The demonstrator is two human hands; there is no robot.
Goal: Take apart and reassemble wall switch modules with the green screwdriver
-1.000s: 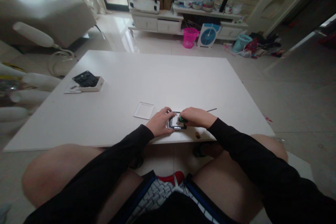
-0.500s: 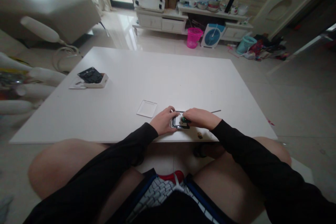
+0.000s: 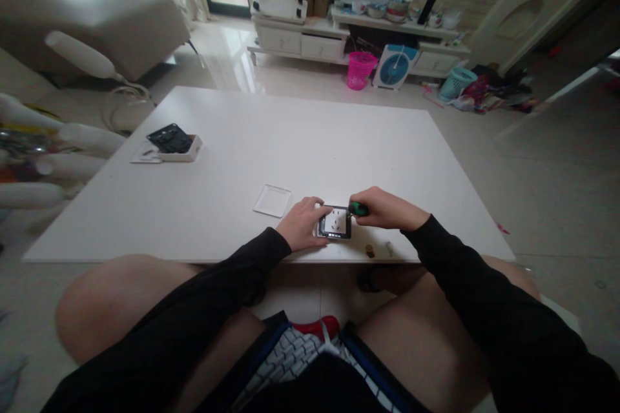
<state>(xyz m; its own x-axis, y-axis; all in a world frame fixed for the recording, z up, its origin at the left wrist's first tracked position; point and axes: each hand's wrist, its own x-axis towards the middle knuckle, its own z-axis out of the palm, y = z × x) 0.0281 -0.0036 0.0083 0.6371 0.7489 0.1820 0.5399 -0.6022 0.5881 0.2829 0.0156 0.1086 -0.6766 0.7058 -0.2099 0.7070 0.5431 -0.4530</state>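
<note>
A small wall socket (image 3: 335, 222) with a white face and dark frame lies near the front edge of the white table (image 3: 300, 142). My left hand (image 3: 303, 222) holds its left side, fingers curled round it. My right hand (image 3: 385, 208) is closed round a green-handled screwdriver (image 3: 358, 208), whose tip points at the socket's upper right corner. A white square cover plate (image 3: 272, 200) lies flat just left of my left hand.
Two small parts (image 3: 378, 249) lie on the table under my right wrist. A white box with a black socket part (image 3: 172, 141) sits at the table's left side. A low cabinet, pink basket (image 3: 360, 69) and blue fan (image 3: 394, 66) stand beyond.
My right hand has drawn back to the right, off the socket, so the socket's white face now shows. The thin metal rod beyond my right hand is no longer visible. The camera shifted slightly.
</note>
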